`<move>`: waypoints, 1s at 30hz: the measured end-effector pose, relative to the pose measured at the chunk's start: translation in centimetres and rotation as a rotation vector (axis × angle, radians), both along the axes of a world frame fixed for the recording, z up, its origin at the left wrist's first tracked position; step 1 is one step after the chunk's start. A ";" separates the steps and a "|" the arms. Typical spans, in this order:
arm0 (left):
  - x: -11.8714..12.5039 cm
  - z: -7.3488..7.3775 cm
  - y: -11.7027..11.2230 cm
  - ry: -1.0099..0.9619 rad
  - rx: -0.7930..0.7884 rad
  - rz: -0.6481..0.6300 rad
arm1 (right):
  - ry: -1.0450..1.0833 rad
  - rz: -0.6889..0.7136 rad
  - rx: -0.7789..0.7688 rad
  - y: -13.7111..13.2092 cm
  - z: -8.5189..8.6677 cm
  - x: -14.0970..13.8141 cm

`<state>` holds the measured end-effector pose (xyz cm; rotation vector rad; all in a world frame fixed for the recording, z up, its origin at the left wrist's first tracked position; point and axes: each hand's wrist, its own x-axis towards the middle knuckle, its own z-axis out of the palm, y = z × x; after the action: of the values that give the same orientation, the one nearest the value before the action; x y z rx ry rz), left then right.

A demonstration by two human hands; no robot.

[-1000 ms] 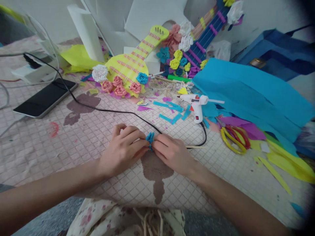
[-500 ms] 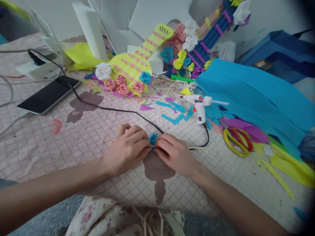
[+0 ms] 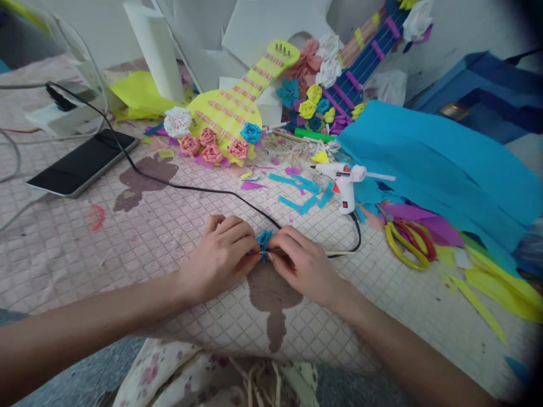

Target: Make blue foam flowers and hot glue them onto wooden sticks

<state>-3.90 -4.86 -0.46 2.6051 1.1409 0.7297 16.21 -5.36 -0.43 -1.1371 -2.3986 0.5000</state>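
Pinching blue paper flower [image 3: 264,239] | left hand [image 3: 220,257] | right hand [image 3: 303,265] | grip unchanged

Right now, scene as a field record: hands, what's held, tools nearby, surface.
left hand: fingertips pinch the blue paper flower from its left
right hand: fingertips pinch the same flower from its right
surface: pink quilted mat, hands resting low over it
glue gun: lying beyond the right hand, black cord running past the hands
phone: far left, screen dark
guitar: yellow paper, flowers on its body
scissors: right of the hands
blue paper sheet: far right
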 end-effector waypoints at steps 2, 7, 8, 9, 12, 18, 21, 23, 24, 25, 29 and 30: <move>0.0 -0.1 0.0 0.001 0.019 -0.018 | 0.020 -0.043 -0.014 0.0 0.2 -0.1; 0.1 -0.1 -0.1 0.020 0.040 -0.066 | 0.045 -0.132 -0.059 0.4 0.6 -0.6; 0.1 -0.1 -0.1 0.027 0.046 -0.074 | 0.039 -0.154 -0.070 0.5 0.6 -0.7; 0.1 -0.1 -0.1 0.032 0.057 -0.079 | 0.028 -0.173 -0.081 0.5 0.7 -0.8; 0.2 -0.1 -0.2 0.054 0.083 -0.085 | -0.004 -0.201 -0.110 0.7 0.9 -1.0; 0.3 -0.1 -0.1 0.034 0.072 -0.083 | -0.012 -0.203 -0.166 1.1 1.0 -1.1; 0.3 -0.1 -0.1 -0.010 0.017 -0.069 | 0.009 -0.184 -0.184 1.2 1.0 -0.9; 0.3 0.0 -0.1 -0.034 -0.021 -0.057 | 0.024 -0.163 -0.181 1.3 1.0 -0.8; 0.3 0.1 -0.1 -0.042 -0.033 -0.054 | 0.029 -0.149 -0.178 1.3 0.9 -0.7; 0.2 0.1 0.0 -0.043 -0.042 -0.055 | 0.035 -0.137 -0.176 1.4 0.9 -0.6; 0.2 0.1 0.0 -0.022 -0.030 -0.070 | 0.064 -0.104 -0.181 1.3 0.9 -0.4; 0.2 0.0 0.0 -0.015 -0.015 -0.079 | 0.067 -0.102 -0.183 1.2 0.9 -0.3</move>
<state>-3.71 -4.83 -0.45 2.6109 1.0293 0.7199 15.87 -4.13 0.48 -1.2918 -2.2614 0.7229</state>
